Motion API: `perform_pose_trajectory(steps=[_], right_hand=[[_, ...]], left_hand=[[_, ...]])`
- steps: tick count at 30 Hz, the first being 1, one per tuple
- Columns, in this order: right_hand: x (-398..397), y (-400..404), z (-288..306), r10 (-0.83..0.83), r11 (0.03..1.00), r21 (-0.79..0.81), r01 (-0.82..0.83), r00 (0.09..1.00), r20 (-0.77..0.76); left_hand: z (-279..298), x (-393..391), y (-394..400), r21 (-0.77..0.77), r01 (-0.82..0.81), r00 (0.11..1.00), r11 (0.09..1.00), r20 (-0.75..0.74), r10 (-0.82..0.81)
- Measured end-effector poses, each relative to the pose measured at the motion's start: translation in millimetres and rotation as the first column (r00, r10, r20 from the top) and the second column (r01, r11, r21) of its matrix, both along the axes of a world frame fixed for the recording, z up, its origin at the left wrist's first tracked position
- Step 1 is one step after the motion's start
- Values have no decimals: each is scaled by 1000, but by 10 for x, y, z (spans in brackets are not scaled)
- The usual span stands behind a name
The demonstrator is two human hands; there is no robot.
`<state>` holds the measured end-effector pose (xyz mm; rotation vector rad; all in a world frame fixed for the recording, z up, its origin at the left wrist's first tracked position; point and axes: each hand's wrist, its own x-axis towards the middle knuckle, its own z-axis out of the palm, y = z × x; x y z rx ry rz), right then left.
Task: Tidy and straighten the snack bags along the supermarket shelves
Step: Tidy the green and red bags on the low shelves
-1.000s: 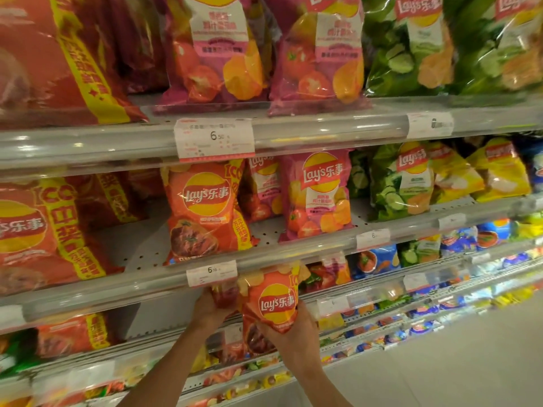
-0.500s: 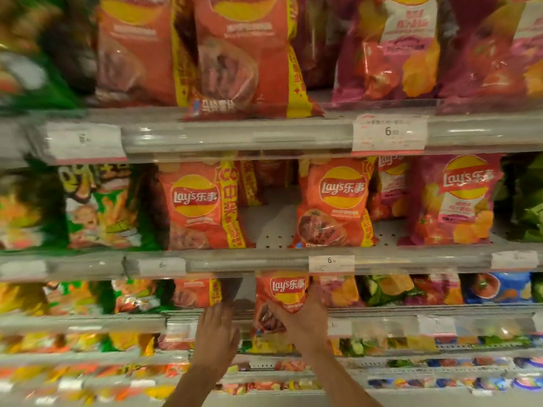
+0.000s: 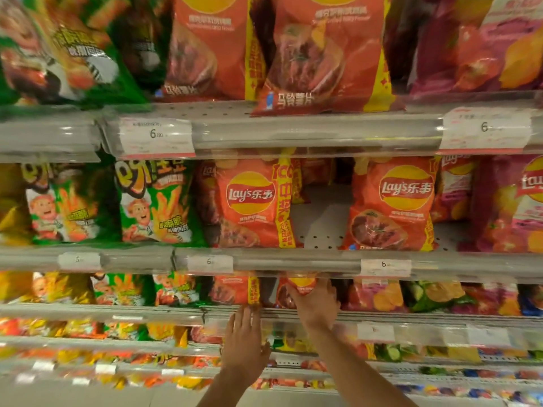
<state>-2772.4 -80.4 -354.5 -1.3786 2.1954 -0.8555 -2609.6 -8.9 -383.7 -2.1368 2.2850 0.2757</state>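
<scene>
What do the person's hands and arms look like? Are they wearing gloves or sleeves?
No gloves and no sleeves in view. Both the left hand and the right hand are bare, and both forearms are bare as far as the picture shows. No watch, ring or bracelet is visible.

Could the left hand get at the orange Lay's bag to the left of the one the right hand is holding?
Probably yes. The left hand is open just below that orange Lay's bag, with only the shelf rail between them. The right hand is busy beside it.
</scene>
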Motion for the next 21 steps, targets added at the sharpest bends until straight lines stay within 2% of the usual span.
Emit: perform_pose_trajectory(steps=[12,15,18,21], right_hand=[[-58,97,-99,165,982,97,-161,986,-35],[-154,151,-80,230,970,63,-234,971,70],[-367,284,-72,251,968,-35,-249,949,189],[-696,478,-83,238,968,-149,-200,918,318]], left_hand=[[-16,-89,48,-22,-71,990,997,-120,68],[-42,-146,76,-46,-103,986,994,-137,96],[-49,-193,85,-67,-130,982,989,-146,119],[-21,-332,104,-99,-187,949,977,-276,154]])
